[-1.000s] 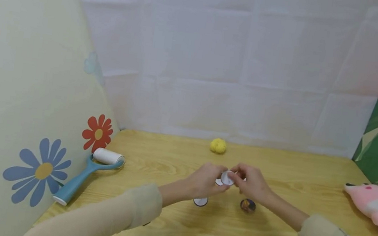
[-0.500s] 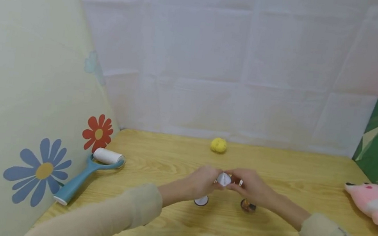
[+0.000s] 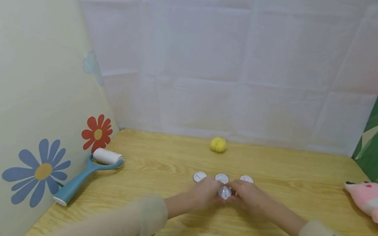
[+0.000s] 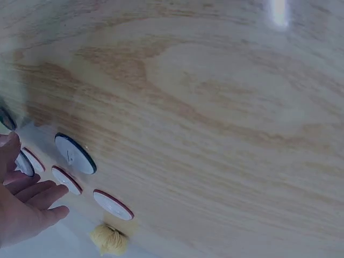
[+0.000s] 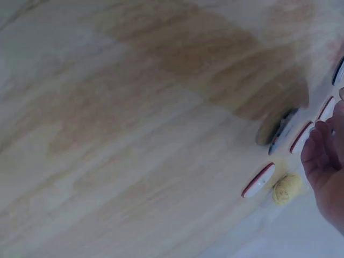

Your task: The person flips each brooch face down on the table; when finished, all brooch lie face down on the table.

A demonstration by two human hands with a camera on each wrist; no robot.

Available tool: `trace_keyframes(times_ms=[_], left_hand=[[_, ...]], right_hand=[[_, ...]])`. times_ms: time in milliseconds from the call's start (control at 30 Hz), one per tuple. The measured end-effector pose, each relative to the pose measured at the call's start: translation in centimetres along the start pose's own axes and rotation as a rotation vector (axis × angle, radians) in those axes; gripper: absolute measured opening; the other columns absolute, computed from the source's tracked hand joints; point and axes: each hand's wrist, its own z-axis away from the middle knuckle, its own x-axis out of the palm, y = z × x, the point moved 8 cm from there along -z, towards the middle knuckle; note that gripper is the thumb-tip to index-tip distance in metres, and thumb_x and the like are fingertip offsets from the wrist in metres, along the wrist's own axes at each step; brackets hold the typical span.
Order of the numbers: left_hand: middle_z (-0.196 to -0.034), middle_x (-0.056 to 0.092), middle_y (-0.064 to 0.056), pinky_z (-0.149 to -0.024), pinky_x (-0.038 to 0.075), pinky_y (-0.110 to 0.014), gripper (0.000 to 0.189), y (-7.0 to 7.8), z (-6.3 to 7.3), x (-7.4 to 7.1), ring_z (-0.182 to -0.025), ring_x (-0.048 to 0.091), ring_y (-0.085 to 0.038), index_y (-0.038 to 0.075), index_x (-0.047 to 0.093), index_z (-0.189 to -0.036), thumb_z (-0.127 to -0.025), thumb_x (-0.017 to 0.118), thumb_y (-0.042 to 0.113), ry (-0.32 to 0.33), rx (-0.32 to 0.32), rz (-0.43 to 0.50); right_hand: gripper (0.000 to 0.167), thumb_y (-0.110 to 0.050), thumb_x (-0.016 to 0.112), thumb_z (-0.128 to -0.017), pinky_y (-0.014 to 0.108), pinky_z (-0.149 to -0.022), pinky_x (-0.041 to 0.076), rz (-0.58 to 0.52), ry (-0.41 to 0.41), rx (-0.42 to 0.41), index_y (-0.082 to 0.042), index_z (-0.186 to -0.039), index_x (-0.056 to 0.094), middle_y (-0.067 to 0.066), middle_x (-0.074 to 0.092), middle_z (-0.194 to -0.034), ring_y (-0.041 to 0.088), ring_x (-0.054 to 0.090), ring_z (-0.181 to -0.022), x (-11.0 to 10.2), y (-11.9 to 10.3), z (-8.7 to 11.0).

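Between my two hands a round pin badge [image 3: 224,192], pale back with its pin showing, is pinched at its edges. My left hand [image 3: 204,192] grips its left side, and my right hand [image 3: 250,195] grips the right. In the left wrist view the held badge [image 4: 24,163] shows between thumb and fingers. Just beyond the hands, a row of three white-backed badges lies on the table: a left one [image 3: 200,177], a middle one [image 3: 222,178] and a right one [image 3: 246,179]. Dark-rimmed badges lie on the near side, one [image 4: 75,154] by the left hand, another [image 5: 282,130] by the right; the head view hides both.
A yellow ball of yarn [image 3: 218,145] sits at the back of the wooden table [image 3: 156,149]. On the left lies a blue-handled lint roller [image 3: 78,179] against the flowered side wall. A pink plush toy [image 3: 376,204] lies at the right edge.
Both hands have come down and nearer to the body with the held badge. The row of three badges now shows behind them, while the two nearer badges have become covered.
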Motion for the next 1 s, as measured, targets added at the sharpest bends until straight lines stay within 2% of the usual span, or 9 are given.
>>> trace_keyframes(times_ms=[100, 233, 367, 500, 667, 767, 900, 1000], left_hand=[[-0.081, 0.070, 0.003, -0.060, 0.046, -0.013, 0.022, -0.2, 0.1, 1.0, -0.072, 0.062, -0.003, 0.009, 0.071, -0.092, -0.079, 0.082, 0.023, -0.016, -0.011, -0.030], [-0.076, 0.068, 0.005, -0.055, 0.043, -0.013, 0.020, -0.1, 0.1, 1.8, -0.065, 0.058, -0.001, 0.010, 0.072, -0.085, -0.079, 0.082, 0.025, -0.044, -0.003, -0.087], [-0.074, 0.065, 0.005, -0.055, 0.044, -0.016, 0.021, 0.0, 0.0, 2.1, -0.064, 0.058, -0.004, 0.010, 0.071, -0.082, -0.078, 0.082, 0.027, -0.054, 0.012, -0.158], [-0.079, 0.063, 0.002, -0.058, 0.046, -0.018, 0.023, 0.2, 0.1, 2.4, -0.069, 0.060, -0.008, 0.009, 0.071, -0.085, -0.080, 0.081, 0.029, -0.054, 0.040, -0.199], [-0.082, 0.062, 0.002, -0.060, 0.046, -0.017, 0.024, 0.2, 0.3, 2.5, -0.072, 0.059, -0.008, 0.008, 0.071, -0.088, -0.082, 0.079, 0.029, -0.060, 0.041, -0.200], [-0.075, 0.060, 0.004, -0.056, 0.045, -0.017, 0.021, 0.3, 0.1, 2.4, -0.066, 0.057, -0.006, 0.009, 0.070, -0.083, -0.082, 0.079, 0.028, -0.067, 0.029, -0.196], [-0.066, 0.056, 0.008, -0.051, 0.041, -0.019, 0.021, 0.5, -0.6, 2.2, -0.057, 0.049, -0.004, 0.012, 0.066, -0.076, -0.082, 0.079, 0.027, -0.071, 0.015, -0.176], [-0.064, 0.056, 0.009, -0.051, 0.040, -0.016, 0.018, 1.2, -1.3, 2.0, -0.058, 0.048, -0.003, 0.012, 0.068, -0.078, -0.082, 0.079, 0.026, -0.068, 0.032, -0.118]], right_hand=[[0.029, -0.013, 0.074, -0.086, 0.024, -0.069, 0.051, -0.012, -0.041, 0.043, 0.000, -0.110, 0.066, 0.001, 0.064, -0.090, 0.009, 0.057, -0.081, 0.8, 0.1, 0.4], [0.028, -0.014, 0.073, -0.087, 0.025, -0.070, 0.051, -0.015, -0.055, 0.072, 0.001, -0.109, 0.066, 0.005, 0.064, -0.094, 0.011, 0.058, -0.082, 1.2, 0.0, 0.8], [0.028, -0.014, 0.074, -0.085, 0.025, -0.069, 0.051, -0.016, -0.055, 0.078, 0.002, -0.107, 0.067, 0.005, 0.062, -0.092, 0.011, 0.056, -0.080, 1.3, 0.0, 0.8], [0.027, -0.016, 0.075, -0.084, 0.022, -0.065, 0.049, -0.033, -0.076, 0.090, 0.000, -0.106, 0.069, 0.001, 0.060, -0.089, 0.007, 0.053, -0.077, 1.5, 0.1, 0.8], [0.022, -0.017, 0.076, -0.084, 0.019, -0.059, 0.044, -0.035, -0.095, 0.086, -0.004, -0.101, 0.071, -0.004, 0.052, -0.080, 0.004, 0.045, -0.070, 1.7, 0.1, 0.8], [0.017, -0.019, 0.075, -0.086, 0.020, -0.058, 0.042, -0.018, -0.078, 0.082, -0.007, -0.097, 0.071, -0.005, 0.051, -0.078, 0.004, 0.044, -0.069, 1.4, 0.1, 0.8], [0.017, -0.020, 0.072, -0.089, 0.020, -0.058, 0.044, 0.014, -0.035, 0.101, -0.005, -0.097, 0.071, -0.007, 0.052, -0.078, 0.003, 0.046, -0.068, 0.5, 0.3, 0.9], [0.021, -0.021, 0.070, -0.091, 0.020, -0.057, 0.045, 0.023, -0.027, 0.124, -0.002, -0.101, 0.071, -0.007, 0.053, -0.077, 0.002, 0.048, -0.066, -0.4, 0.8, 1.2]])
